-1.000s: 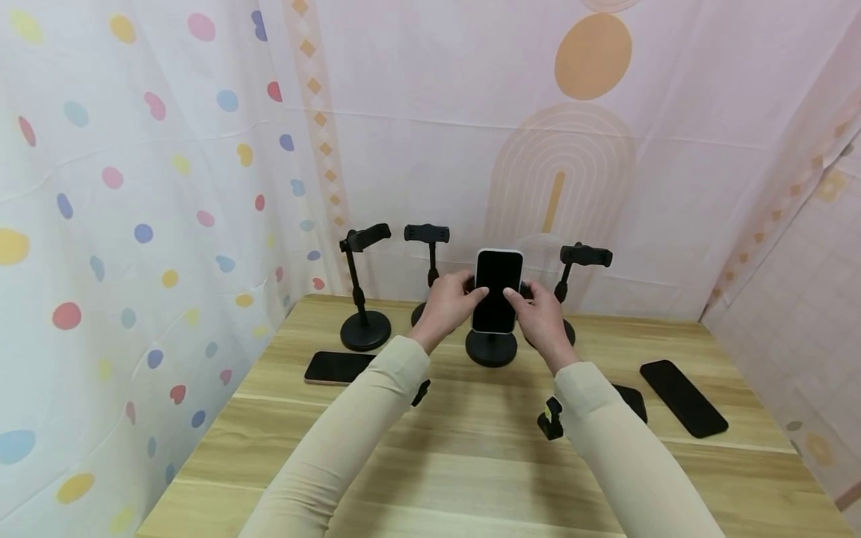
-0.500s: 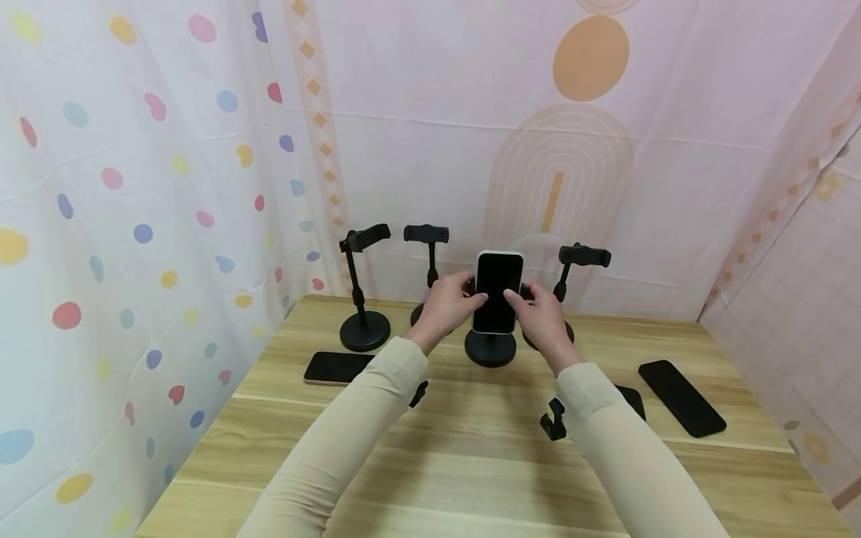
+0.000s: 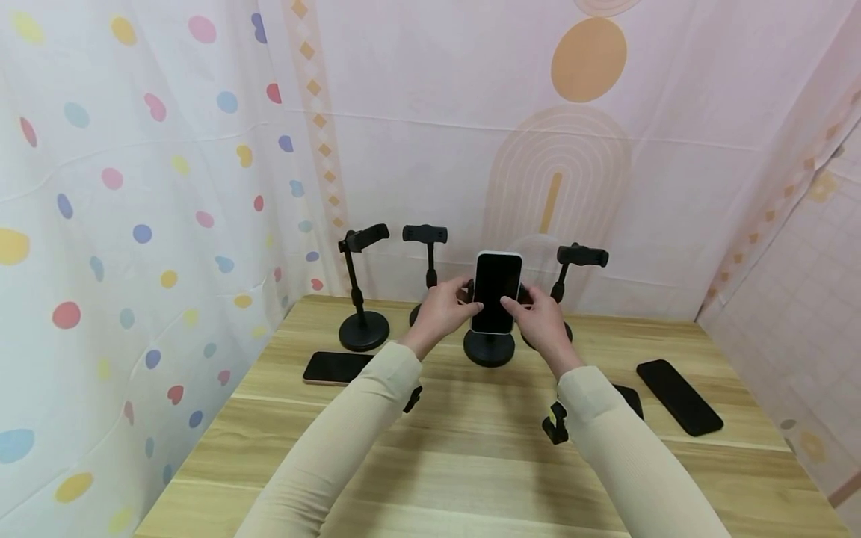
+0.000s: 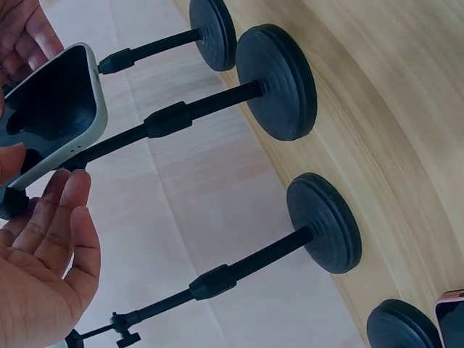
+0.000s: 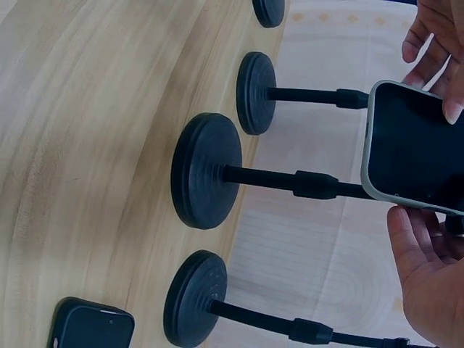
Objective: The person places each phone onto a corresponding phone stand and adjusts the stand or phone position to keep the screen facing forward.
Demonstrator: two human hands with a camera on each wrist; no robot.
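Note:
A smartphone (image 3: 496, 293) with a dark screen and pale frame stands upright at the head of a black phone stand (image 3: 489, 350). My left hand (image 3: 444, 308) grips its left edge, thumb over the screen. At the right edge my right hand (image 3: 541, 323) grips it likewise, with its thumb on the front. Part of the black clamp (image 4: 11, 203) shows beside the left thumb in the left wrist view. The phone hides the rest of the clamp, and the fingertips behind are partly hidden. The right wrist view shows the stand's pole (image 5: 315, 184) running up behind the phone.
Three more phone stands stand behind and beside: far left (image 3: 364, 330), left of centre (image 3: 425, 234) and right (image 3: 582, 255). Phones lie on the table at left (image 3: 335, 368) and far right (image 3: 679, 397); another (image 3: 631, 400) is partly under the right sleeve. Curtains hang behind.
Both thumbs have slid slightly down the phone's front, and the left wrist has dropped a little. The phone stays at the stand in both hands. The head view has shifted slightly.

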